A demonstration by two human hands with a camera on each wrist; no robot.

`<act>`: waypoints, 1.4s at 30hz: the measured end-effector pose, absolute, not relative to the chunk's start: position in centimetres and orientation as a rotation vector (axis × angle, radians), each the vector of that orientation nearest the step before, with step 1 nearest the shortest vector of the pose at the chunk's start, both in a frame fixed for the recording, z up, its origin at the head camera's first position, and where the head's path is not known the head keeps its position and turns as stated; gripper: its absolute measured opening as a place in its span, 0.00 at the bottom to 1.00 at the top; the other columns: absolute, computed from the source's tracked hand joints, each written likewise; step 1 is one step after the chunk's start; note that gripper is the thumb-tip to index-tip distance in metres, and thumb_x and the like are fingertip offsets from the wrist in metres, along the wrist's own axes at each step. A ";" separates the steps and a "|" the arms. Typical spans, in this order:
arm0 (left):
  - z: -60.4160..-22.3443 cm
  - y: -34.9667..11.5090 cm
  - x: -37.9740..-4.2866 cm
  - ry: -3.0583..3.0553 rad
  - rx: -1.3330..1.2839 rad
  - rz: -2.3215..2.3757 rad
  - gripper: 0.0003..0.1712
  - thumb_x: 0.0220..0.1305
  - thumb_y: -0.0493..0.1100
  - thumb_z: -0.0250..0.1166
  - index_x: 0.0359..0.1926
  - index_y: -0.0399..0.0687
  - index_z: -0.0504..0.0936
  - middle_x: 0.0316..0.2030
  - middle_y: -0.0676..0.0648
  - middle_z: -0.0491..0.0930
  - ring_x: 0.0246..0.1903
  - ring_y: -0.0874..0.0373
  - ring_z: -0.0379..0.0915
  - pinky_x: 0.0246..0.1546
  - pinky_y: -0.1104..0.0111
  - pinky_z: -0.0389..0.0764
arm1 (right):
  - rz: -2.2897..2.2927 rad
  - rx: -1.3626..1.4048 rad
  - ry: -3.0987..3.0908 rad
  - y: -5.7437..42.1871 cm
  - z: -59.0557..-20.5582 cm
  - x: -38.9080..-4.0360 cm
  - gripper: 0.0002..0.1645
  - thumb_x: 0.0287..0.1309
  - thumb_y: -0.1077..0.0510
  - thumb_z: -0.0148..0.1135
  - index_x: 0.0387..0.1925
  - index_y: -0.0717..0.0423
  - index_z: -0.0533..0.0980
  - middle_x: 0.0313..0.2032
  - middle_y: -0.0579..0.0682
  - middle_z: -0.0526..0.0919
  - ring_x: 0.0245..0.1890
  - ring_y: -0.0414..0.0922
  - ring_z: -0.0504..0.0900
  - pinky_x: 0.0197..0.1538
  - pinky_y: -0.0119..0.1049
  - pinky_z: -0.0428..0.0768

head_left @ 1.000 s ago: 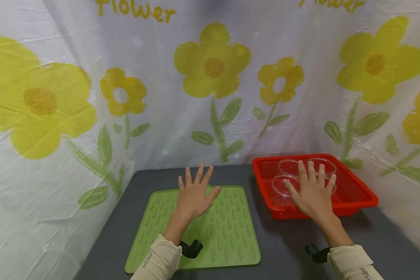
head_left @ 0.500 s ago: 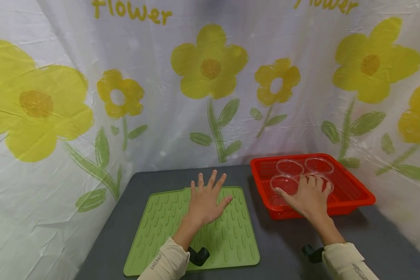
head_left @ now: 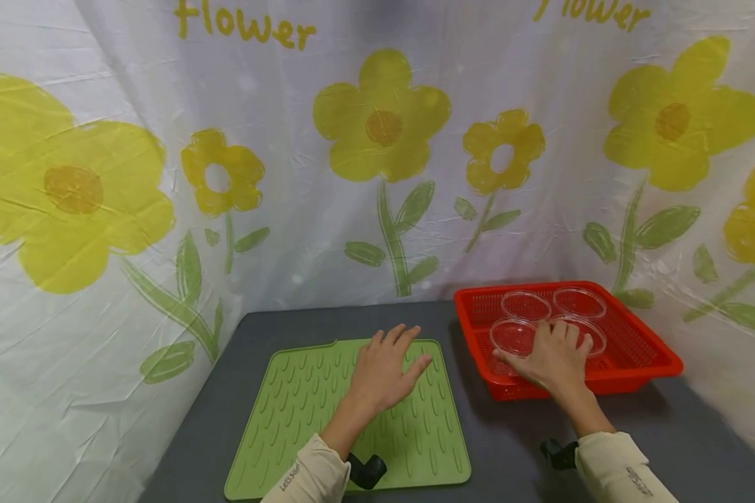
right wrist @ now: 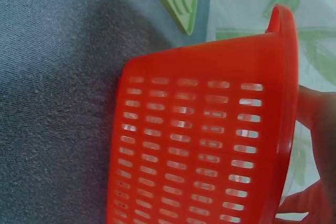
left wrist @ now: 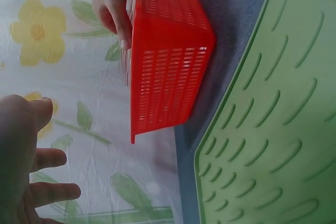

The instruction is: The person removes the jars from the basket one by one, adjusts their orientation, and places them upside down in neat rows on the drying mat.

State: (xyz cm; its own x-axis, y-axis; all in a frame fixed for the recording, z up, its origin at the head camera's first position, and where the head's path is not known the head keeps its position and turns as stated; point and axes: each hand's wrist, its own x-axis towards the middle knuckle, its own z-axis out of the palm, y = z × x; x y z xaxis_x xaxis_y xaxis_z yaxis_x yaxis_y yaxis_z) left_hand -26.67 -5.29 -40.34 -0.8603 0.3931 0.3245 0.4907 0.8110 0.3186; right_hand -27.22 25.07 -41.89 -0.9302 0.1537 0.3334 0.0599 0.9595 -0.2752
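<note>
Clear round shallow dishes, one of them the front left dish (head_left: 512,337), sit in a red perforated basket (head_left: 648,367) at the back right. My right hand (head_left: 556,362) is over the basket's near side, its fingers slightly bent at the front right dish (head_left: 596,335) and the thumb spread toward the front left one. In the right wrist view, the basket's wall (right wrist: 199,129) hides part of that hand. My left hand (head_left: 380,377) hovers above a green ridged mat (head_left: 289,426), fingers extended and holding nothing. Its fingers (left wrist: 55,191) also look apart in the left wrist view.
A dark grey table (head_left: 189,447) bears the mat and basket. Behind and along the sides hangs a white curtain (head_left: 283,175) printed with yellow flowers. A black strap device (head_left: 366,472) is on my left wrist, another black device (head_left: 558,454) on the right.
My right hand has lowered toward the front dishes, its fingers bending from a spread pose. The left hand has moved right and slightly down over the mat, with its fingers closer together.
</note>
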 end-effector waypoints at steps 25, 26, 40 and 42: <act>-39.8 -4.3 -26.1 -2.688 -0.727 -0.653 0.33 0.75 0.66 0.50 0.75 0.62 0.68 0.75 0.45 0.66 0.71 0.31 0.63 0.63 0.35 0.70 | 0.914 -0.141 -2.598 24.7 -38.5 -25.5 0.68 0.51 0.33 0.74 0.73 0.73 0.53 0.67 0.75 0.64 0.61 0.72 0.68 0.63 0.70 0.71; -39.7 -4.2 -26.0 -2.684 -0.727 -0.655 0.33 0.75 0.66 0.50 0.75 0.62 0.68 0.75 0.45 0.65 0.71 0.31 0.63 0.63 0.35 0.70 | 0.944 -0.133 -2.585 24.6 -38.2 -25.3 0.68 0.51 0.33 0.74 0.74 0.73 0.51 0.67 0.74 0.64 0.61 0.72 0.69 0.62 0.70 0.72; -38.9 -4.7 -25.6 -2.679 -0.736 -0.663 0.32 0.75 0.65 0.54 0.74 0.62 0.69 0.75 0.44 0.66 0.71 0.32 0.63 0.64 0.36 0.70 | 1.013 -0.032 -2.463 23.7 -36.1 -23.4 0.65 0.51 0.36 0.76 0.74 0.71 0.53 0.65 0.72 0.66 0.61 0.68 0.69 0.59 0.68 0.75; -38.8 -4.8 -25.6 -2.656 -0.755 -0.689 0.33 0.74 0.63 0.56 0.74 0.61 0.70 0.74 0.44 0.66 0.71 0.33 0.63 0.64 0.36 0.71 | 1.031 0.020 -2.448 23.2 -35.6 -22.9 0.63 0.51 0.38 0.77 0.73 0.69 0.54 0.65 0.70 0.67 0.61 0.67 0.70 0.59 0.68 0.75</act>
